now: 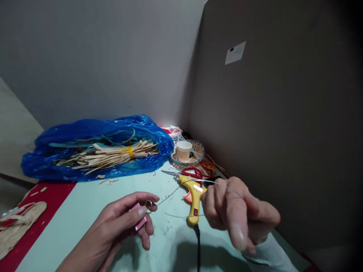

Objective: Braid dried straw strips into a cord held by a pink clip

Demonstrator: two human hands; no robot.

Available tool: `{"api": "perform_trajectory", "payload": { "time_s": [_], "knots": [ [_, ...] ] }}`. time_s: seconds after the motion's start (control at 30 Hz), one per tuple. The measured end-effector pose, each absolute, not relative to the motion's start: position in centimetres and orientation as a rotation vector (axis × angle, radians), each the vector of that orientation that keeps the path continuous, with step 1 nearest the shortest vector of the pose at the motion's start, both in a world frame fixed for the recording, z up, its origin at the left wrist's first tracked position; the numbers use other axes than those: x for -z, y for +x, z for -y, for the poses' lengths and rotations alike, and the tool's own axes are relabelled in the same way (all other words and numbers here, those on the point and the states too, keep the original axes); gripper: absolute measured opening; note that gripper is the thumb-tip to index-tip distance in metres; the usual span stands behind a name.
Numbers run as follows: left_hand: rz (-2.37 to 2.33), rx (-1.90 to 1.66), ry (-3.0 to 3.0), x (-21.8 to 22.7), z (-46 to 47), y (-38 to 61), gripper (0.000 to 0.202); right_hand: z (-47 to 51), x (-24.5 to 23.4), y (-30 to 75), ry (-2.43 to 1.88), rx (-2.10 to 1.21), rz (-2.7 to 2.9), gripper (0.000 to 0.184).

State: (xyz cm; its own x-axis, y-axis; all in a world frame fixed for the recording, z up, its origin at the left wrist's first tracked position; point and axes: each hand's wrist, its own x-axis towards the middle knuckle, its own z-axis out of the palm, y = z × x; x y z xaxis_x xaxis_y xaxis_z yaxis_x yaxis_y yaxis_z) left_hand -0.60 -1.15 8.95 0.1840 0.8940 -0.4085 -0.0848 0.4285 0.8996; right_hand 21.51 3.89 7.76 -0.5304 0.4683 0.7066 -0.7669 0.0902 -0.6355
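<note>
My left hand (124,223) grips a small pink-handled tool (139,223) whose metal tip pinches one end of a thin grey wire (170,195). The wire runs to the right over my right hand (238,211), whose fingers are curled around it. Both hands hover above a pale green mat (85,215). A yellow glue gun (194,198) with a black cord lies on the mat between the hands, just behind the right one.
Red-handled scissors (190,173) lie behind the glue gun. A paper cup (183,150) stands in a small woven basket (198,149). A blue plastic bag (70,166) holds bundled straw strips (107,155). Woven straw (17,226) lies at the left. Grey walls close the corner.
</note>
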Motion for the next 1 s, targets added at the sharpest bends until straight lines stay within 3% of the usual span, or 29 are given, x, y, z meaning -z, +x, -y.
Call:
{"api": "perform_trajectory", "payload": {
  "time_s": [0.27, 0.43, 0.73, 1.0],
  "knots": [
    [-1.257, -0.992, 1.089, -7.2, -0.3, -1.6, 0.014, -3.3, -7.8, 22.4, -0.08, -1.728, 1.428, 0.051],
    [-1.234, -1.179, 1.081, -8.4, 0.3, -0.9, 0.018, -3.2, -8.0, 21.6, -0.15, -1.913, 1.438, 0.048],
    [-1.233, -1.027, 1.405, -7.7, -0.8, -1.5, 0.026, -4.6, -8.2, 20.0, -0.065, -1.987, 1.1, 0.039],
    [-1.246, -1.161, 1.322, -8.8, -1.5, -0.1, 0.029, -6.2, -8.6, 17.4, -0.259, -2.114, 1.042, 0.03]
  ]
}}
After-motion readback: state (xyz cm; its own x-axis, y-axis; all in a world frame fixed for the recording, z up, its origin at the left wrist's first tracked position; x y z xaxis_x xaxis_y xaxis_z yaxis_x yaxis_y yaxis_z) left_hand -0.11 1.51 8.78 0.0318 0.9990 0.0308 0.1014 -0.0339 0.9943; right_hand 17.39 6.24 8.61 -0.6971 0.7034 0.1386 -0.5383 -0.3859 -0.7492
